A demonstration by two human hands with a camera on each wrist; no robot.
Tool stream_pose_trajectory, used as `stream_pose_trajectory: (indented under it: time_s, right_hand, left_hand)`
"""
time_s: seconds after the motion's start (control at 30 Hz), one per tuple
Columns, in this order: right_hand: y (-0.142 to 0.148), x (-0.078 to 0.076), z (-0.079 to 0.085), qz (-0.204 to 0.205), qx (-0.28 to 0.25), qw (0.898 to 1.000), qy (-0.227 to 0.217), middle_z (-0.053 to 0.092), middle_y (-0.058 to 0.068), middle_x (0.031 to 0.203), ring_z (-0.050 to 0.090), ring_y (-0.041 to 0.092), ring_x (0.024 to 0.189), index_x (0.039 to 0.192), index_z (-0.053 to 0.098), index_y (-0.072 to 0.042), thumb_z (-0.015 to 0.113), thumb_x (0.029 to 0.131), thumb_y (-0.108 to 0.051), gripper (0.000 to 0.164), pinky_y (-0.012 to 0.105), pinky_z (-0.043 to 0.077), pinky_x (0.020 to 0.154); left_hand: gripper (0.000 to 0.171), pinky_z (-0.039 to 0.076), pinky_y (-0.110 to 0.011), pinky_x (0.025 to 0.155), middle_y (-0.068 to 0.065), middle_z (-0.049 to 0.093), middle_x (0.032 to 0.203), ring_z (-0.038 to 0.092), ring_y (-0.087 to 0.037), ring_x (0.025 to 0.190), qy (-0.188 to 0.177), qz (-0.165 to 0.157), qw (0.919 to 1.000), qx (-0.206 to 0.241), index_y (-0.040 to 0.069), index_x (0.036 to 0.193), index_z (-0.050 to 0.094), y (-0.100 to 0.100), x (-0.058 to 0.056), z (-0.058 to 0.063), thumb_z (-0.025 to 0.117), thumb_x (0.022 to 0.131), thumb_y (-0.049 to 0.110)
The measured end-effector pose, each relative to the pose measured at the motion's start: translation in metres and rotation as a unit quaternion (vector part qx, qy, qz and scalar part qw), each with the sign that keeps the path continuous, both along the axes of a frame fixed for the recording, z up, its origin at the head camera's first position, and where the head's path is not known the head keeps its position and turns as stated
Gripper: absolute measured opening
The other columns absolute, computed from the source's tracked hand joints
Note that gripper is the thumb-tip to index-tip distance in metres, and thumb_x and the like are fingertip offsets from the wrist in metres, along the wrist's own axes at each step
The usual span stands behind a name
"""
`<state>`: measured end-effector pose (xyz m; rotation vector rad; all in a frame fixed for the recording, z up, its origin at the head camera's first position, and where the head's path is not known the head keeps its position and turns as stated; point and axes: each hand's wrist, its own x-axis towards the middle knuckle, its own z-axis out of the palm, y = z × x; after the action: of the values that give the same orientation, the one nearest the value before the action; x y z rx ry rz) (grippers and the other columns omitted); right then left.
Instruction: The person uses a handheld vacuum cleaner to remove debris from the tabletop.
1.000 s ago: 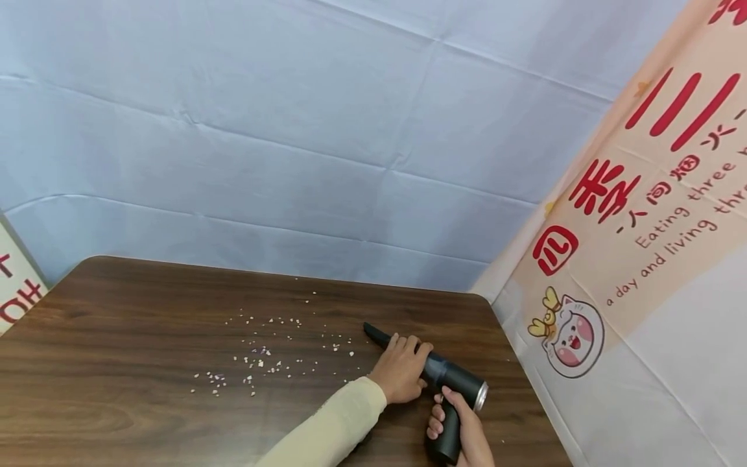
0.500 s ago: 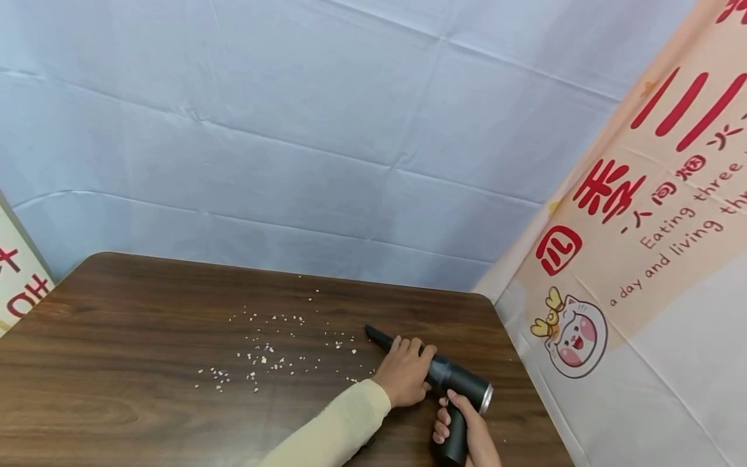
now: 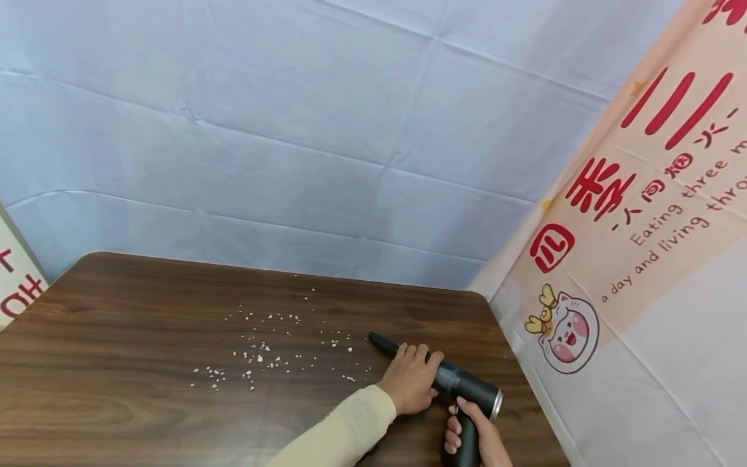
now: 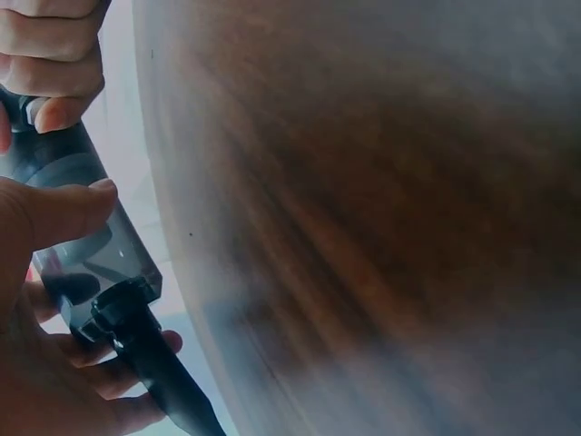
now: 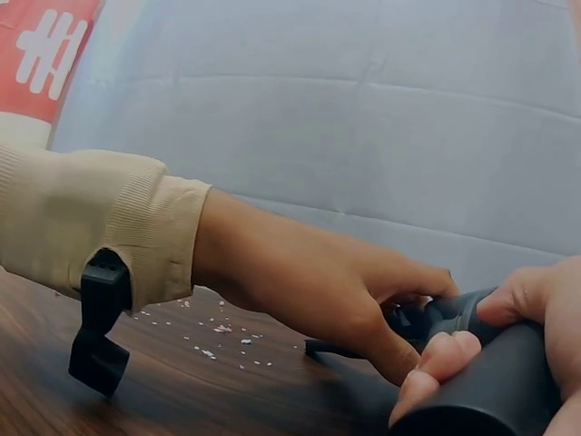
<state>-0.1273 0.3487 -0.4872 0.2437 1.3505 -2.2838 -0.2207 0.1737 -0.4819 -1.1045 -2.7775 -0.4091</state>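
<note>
A black handheld vacuum cleaner (image 3: pixel 475 387) lies across the right part of the table, its narrow nozzle (image 3: pixel 382 344) pointing up and left. My left hand (image 3: pixel 411 379) grips its front part, where the left wrist view shows the thumb and fingers around the see-through dust cup (image 4: pixel 123 250). With my right hand (image 3: pixel 481 433) I hold the handle (image 5: pixel 495 386), thumb near the top of it. Scattered pale crumbs (image 3: pixel 260 358), some purplish, lie on the table left of the nozzle, apart from it.
The brown wood-grain table (image 3: pixel 146 415) has rounded far corners. Behind it hangs a pale creased cloth (image 3: pixel 292 130), and a printed banner (image 3: pixel 642 259) closes off the right side. A black strap-like mount (image 5: pixel 102 318) hangs under my left sleeve.
Both hands have shifted slightly right and nearer to me, carrying the vacuum cleaner along. Their grips look the same, and the crumbs lie as before.
</note>
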Motion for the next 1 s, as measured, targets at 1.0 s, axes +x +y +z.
stream_pose_trajectory:
  time_s: [1.0]
  right_hand:
    - [-0.024,-0.011,-0.002,-0.007,0.025,0.999,-0.019,0.051,-0.005,0.069,0.049,0.008,0.056,0.099,0.051,-0.01,0.041,0.109,-0.032,0.027,0.023,0.048,0.059]
  left_hand:
    - [0.061,0.044,-0.044,0.105,-0.006,0.056,0.127,0.057,-0.024,0.114,0.016,0.043,0.9989,-0.01,0.019,0.14,0.052,-0.026,0.0,-0.001,0.078,0.089,0.041]
